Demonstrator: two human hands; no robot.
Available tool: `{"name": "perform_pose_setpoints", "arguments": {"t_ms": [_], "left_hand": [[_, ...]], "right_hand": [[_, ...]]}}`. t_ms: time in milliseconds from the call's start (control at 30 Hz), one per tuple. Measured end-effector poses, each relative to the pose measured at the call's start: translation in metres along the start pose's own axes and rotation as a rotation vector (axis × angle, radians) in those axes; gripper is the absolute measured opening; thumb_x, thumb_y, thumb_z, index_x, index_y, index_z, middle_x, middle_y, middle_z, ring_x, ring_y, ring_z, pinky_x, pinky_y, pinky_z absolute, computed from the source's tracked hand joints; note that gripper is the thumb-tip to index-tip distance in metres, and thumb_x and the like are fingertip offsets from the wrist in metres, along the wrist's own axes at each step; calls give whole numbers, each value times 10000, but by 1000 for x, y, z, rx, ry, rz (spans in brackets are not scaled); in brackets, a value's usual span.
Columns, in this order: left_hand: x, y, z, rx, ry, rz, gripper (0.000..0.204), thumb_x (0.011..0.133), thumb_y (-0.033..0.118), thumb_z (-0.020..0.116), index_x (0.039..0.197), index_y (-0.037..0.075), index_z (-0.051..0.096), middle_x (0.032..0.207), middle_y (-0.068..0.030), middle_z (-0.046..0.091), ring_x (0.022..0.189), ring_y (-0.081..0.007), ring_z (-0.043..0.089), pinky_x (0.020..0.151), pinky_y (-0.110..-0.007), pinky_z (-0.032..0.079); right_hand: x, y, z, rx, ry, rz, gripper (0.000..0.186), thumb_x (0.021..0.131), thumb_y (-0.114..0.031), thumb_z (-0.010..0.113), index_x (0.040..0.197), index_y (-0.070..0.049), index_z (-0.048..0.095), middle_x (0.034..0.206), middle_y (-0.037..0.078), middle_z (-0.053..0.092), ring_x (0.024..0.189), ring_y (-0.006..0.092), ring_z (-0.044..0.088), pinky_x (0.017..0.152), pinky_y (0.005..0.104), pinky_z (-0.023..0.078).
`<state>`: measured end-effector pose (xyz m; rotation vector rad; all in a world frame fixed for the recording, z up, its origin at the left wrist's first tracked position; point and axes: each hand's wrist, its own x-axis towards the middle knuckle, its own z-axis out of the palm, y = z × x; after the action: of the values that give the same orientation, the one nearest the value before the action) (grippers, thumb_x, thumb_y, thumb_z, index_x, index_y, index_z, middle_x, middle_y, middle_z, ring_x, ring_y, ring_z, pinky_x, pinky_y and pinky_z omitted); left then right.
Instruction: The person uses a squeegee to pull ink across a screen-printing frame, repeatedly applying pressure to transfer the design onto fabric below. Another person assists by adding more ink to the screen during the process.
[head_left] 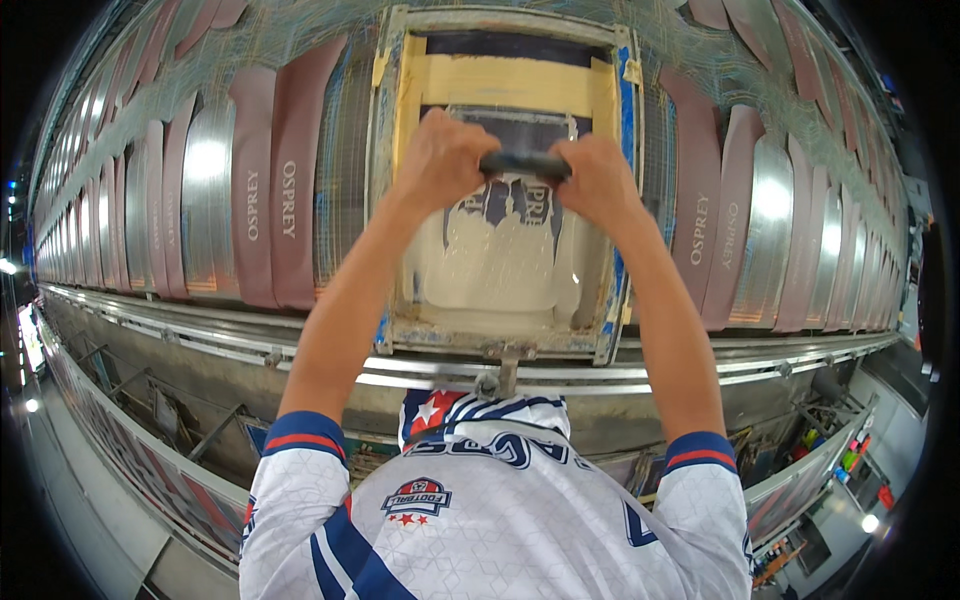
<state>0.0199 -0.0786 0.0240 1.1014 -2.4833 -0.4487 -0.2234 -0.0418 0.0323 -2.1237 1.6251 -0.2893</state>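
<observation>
Dark squeegee handle sits crosswise over the upper half of the printing screen, both hands on it. Left hand is clenched round the handle's left end, right hand round the right end; a two-handed grip like that reads to me as keeping the blade level and the pressure even across the mesh. White ink lies pooled on the mesh below the hands, with dark lettering cut-outs just under the handle.

Screen is a taped wooden frame, yellow and blue tape along its edges, lying flat on the long desk. A metal bracket at the frame's near edge meets the steel rail, so I judge the frame indexes along it.

Maroon fabric pieces and silvery ones lie side by side along the desk both ways. Room is dim, clutter on the floor at right.
</observation>
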Motion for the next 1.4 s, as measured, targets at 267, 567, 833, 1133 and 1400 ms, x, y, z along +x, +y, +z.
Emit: {"name": "perform_pose_setpoints", "arguments": {"t_ms": [267,567,833,1133,1400], "left_hand": [[-147,96,-3,-10,-17,-48,302,643,129,849,924,142,739,927,14,717,838,-191,652,830,-366,426],[-68,47,-8,-23,-25,-49,187,705,202,862,852,142,763,812,-38,720,833,-265,680,801,-420,450],[63,-35,-14,40,-94,-66,262,691,232,873,901,102,785,799,-87,718,793,-335,676,784,-431,505],[64,-39,-11,-47,-42,-122,177,678,259,848,780,146,759,709,-78,697,696,-331,656,755,-433,504],[-82,46,11,-18,37,-11,113,707,191,805,771,153,721,767,-37,692,781,-264,663,783,-411,467]], "right_hand": [[-153,-68,43,79,131,-118,319,670,-21,774,977,-76,708,911,76,703,985,284,646,954,414,453],[-71,-36,2,-95,83,-178,157,750,-147,830,870,-88,747,783,121,689,861,330,667,804,468,490],[65,11,-42,-91,-60,-22,209,782,-195,791,911,-49,716,824,178,723,821,372,702,759,483,541],[70,7,-41,44,-94,91,208,781,-175,775,925,-38,712,838,189,728,833,388,706,753,478,548],[-79,-23,27,-65,15,-129,193,754,-176,832,897,-84,741,835,137,725,836,353,694,777,451,534]]}}
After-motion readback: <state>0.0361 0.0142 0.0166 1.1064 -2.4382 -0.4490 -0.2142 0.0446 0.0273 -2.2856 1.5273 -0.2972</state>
